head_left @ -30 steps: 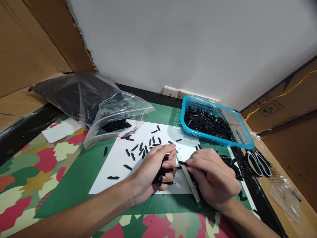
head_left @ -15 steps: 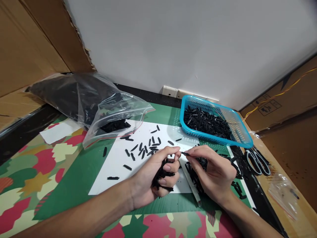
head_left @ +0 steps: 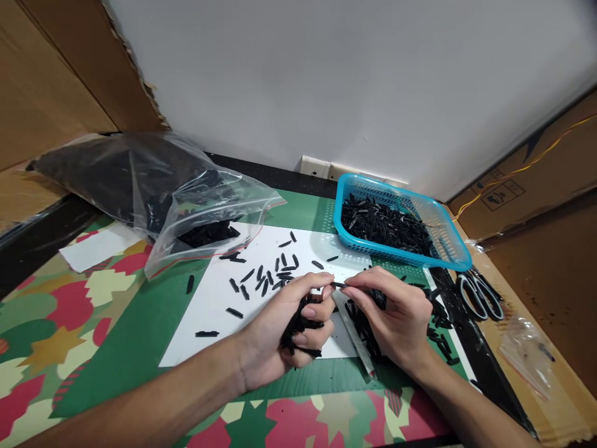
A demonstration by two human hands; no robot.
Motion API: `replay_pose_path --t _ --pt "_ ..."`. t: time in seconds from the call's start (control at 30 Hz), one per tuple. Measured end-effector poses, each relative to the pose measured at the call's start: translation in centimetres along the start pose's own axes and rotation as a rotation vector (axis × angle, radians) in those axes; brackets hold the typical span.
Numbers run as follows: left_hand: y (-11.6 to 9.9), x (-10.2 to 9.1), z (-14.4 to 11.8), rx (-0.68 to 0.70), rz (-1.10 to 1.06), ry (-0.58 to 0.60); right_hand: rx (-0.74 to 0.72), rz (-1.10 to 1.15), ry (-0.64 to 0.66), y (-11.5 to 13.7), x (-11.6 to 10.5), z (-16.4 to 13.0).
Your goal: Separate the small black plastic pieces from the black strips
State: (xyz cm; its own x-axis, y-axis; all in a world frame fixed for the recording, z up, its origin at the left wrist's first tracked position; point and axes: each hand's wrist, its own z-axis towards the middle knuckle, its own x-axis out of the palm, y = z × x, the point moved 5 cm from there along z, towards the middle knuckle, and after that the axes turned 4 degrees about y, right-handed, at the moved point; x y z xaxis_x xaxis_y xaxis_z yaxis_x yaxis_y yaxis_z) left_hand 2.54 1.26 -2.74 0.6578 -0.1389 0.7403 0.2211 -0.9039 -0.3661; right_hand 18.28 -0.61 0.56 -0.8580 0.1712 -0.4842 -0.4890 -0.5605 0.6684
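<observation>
My left hand is closed round a bunch of small black strips, with its thumb and forefinger pinched at the left end of a single black strip. The other end of that strip is between the thumb and fingertips of my right hand, also closed. Loose black strips lie scattered on the white paper beyond my left wrist. Under and beside my right hand more black strips are heaped, partly hidden by it, along a thin pale stick-like bar.
A blue perforated basket holds many black strips at the back right. At the back left lies a clear zip bag full of dark pieces. Scissors and a small plastic bag lie at the right. Cardboard and a wall surround the table.
The view has shifted slightly. My right hand has come a little closer to my left, and the single strip now spans between both sets of fingertips. The left hand still grips its bunch.
</observation>
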Motion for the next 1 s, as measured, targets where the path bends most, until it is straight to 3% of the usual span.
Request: replay_pose_path --t 1.0 --pt "-0.18 -0.12 0.13 0.037 -0.003 0.016 -0.003 -0.023 0.057 0.11 0.05 0.11"
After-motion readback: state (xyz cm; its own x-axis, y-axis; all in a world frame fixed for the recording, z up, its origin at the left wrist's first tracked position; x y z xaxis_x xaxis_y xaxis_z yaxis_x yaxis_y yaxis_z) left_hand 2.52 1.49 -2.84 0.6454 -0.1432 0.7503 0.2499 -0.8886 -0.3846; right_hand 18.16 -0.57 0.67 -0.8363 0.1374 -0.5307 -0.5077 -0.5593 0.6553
